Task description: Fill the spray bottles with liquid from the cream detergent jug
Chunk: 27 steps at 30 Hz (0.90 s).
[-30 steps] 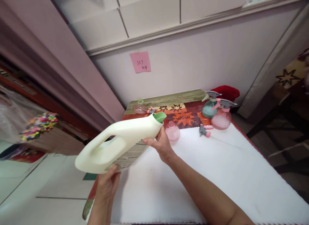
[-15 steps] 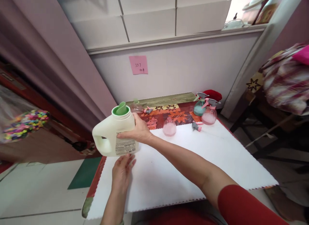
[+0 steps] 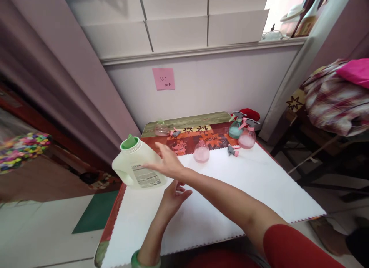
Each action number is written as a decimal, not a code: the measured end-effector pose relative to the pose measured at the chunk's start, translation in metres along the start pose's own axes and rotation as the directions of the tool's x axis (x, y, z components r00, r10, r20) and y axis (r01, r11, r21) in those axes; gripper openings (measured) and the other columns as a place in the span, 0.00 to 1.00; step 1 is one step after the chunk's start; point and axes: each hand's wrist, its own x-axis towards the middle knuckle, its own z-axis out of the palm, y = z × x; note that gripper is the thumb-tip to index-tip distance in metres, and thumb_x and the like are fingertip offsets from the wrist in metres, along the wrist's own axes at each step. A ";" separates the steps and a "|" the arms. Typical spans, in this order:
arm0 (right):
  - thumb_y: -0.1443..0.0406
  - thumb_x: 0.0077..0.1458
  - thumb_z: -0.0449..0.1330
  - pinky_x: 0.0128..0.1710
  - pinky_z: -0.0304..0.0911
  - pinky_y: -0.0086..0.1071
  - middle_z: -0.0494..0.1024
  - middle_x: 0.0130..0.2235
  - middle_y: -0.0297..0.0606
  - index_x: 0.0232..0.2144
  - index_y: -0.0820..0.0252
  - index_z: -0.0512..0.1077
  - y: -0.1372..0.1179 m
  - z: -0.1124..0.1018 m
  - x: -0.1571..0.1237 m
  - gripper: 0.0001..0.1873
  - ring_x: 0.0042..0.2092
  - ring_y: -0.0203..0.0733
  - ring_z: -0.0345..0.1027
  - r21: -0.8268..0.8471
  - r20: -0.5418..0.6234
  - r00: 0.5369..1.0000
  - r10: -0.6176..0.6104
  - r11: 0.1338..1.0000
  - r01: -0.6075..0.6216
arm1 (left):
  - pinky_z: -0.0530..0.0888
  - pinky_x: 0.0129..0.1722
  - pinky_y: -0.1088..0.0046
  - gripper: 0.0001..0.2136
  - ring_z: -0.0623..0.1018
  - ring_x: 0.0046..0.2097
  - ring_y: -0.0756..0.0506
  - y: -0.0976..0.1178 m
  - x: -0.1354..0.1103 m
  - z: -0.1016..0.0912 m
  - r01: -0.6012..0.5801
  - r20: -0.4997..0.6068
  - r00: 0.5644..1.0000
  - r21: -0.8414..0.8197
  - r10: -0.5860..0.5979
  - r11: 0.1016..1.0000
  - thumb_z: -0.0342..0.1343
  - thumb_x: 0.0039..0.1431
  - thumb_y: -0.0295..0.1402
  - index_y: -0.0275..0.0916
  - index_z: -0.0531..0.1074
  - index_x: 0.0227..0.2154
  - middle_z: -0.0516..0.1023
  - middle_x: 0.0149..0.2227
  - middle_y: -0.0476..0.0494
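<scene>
Head view: detergent jug point(image 3: 135, 166) stands upright at the left edge of the white-covered surface point(image 3: 259, 183), green spout on top.
Right hand point(image 3: 167, 165): grip apart, fingers flat against the jug's label side, not closed round it.
Left hand point(image 3: 173, 195): grip apart, fingers loose, just below the jug, over the surface.
Behind: headless pink bottle point(image 3: 201, 153), loose spray head point(image 3: 232, 150), teal spray bottle point(image 3: 235, 128) and pink spray bottle point(image 3: 247, 137) touching, well apart from the jug.
</scene>
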 end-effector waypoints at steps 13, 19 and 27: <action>0.59 0.56 0.63 0.44 0.63 0.39 0.80 0.49 0.50 0.48 0.59 0.76 0.121 -0.243 -0.090 0.18 0.48 0.54 0.75 -0.709 -0.454 0.773 0.443 0.346 -0.614 | 0.58 0.64 0.51 0.49 0.64 0.66 0.30 0.009 0.109 0.099 -0.171 -0.178 0.965 0.137 0.194 0.976 0.77 0.30 0.41 0.42 0.58 0.57 0.65 0.63 0.30; 0.65 0.55 0.63 0.43 0.63 0.36 0.78 0.52 0.56 0.46 0.64 0.76 0.132 -0.233 -0.089 0.16 0.48 0.53 0.75 -0.725 -0.423 0.776 0.468 0.338 -0.600 | 0.66 0.58 0.46 0.34 0.72 0.57 0.34 0.011 0.143 0.122 -0.025 -0.283 0.956 0.183 0.077 0.983 0.71 0.48 0.39 0.39 0.64 0.57 0.72 0.56 0.33; 0.67 0.63 0.55 0.47 0.65 0.31 0.79 0.46 0.39 0.50 0.56 0.72 0.048 -0.285 -0.079 0.14 0.45 0.39 0.74 -0.651 -0.449 0.891 0.072 0.657 -0.381 | 0.65 0.61 0.53 0.34 0.71 0.58 0.35 0.017 0.104 0.081 -0.185 -0.221 0.961 -0.059 0.168 0.981 0.75 0.35 0.36 0.45 0.69 0.49 0.74 0.53 0.43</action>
